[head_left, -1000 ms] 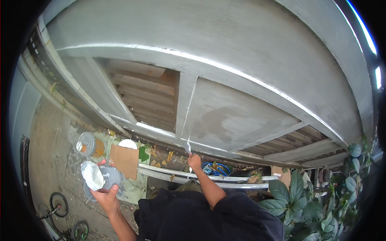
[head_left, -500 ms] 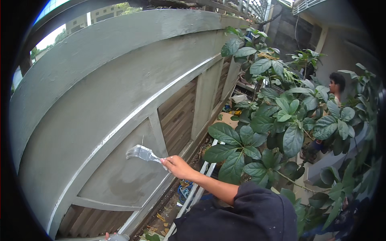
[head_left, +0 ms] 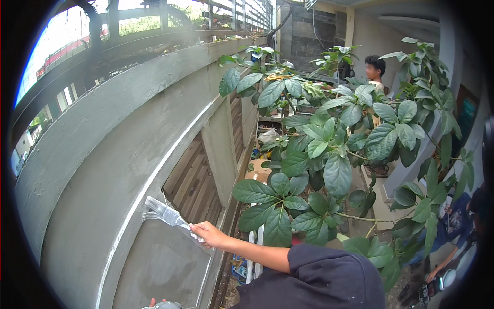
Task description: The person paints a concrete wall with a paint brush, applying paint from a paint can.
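A paintbrush (head_left: 172, 217) is gripped by its handle in my right hand (head_left: 208, 236), its bristles and ferrule smeared with white paint. Its bristle end points left, close to the white-painted ledge (head_left: 135, 206) on the grey wall (head_left: 103, 170); whether it touches cannot be made out. Below the ledge lies a recessed grey panel (head_left: 154, 257) with a darker patch low on it. At the lower edge, only the fingertips of my left hand (head_left: 154, 302) show, closed around a greyish container (head_left: 169, 305) that is mostly cut off.
A leafy plant (head_left: 337, 170) spreads close on my right. Slatted openings (head_left: 188, 172) break the wall ahead. Pale rails (head_left: 255, 247) run beside the wall's foot. One person (head_left: 374, 72) is beyond the leaves; another person's arm (head_left: 442, 262) reaches down at the lower right, near a dark motorbike-like object (head_left: 432, 288).
My view has swung up and to the right, showing more fence and the second person. The brush has moved from over the recessed panel to near the white ledge. Both hands keep their hold.
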Available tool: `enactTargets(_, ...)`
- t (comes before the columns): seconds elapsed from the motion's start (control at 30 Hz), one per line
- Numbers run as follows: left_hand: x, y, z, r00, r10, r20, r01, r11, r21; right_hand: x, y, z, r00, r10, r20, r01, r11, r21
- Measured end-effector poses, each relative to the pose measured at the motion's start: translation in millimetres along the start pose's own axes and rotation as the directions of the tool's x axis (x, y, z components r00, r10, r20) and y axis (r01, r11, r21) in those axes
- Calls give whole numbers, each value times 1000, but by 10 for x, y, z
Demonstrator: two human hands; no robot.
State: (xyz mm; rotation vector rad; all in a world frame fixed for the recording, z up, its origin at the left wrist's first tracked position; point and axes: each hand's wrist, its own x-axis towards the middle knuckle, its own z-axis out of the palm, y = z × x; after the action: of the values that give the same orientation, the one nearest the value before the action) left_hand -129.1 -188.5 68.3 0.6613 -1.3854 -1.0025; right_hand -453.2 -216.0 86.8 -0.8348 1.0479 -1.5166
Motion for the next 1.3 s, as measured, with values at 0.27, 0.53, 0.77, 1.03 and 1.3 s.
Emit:
enactTargets(0.27, -128, 531, -373, 996, 50, -77, -37, 986, 162, -291, -654, -447, 928, -362, -82, 287, 839, -462)
enactTargets(0.53, -160, 361, -300, 995, -56, -78, 63, 994, 84, 305, -2202, -1363, 591, -750, -299, -248, 184, -951)
enactTargets(0.77, -149, 321, -239, 991, -136, -9, 136, 991, -1, 1068, -2872, -1901, 522, -768, -371, -452, 120, -884)
enactTargets(1.03, -164, 276, -205, 991, -128, 31, 125, 987, 98, 1537, -3066, -2238, 604, -734, -311, -494, -39, -869)
enactTargets(1.3, -177, 508, -16, 947, -280, -158, 295, 952, 82, 1671, -2891, -2337, 586, -765, -268, -457, -39, -889)
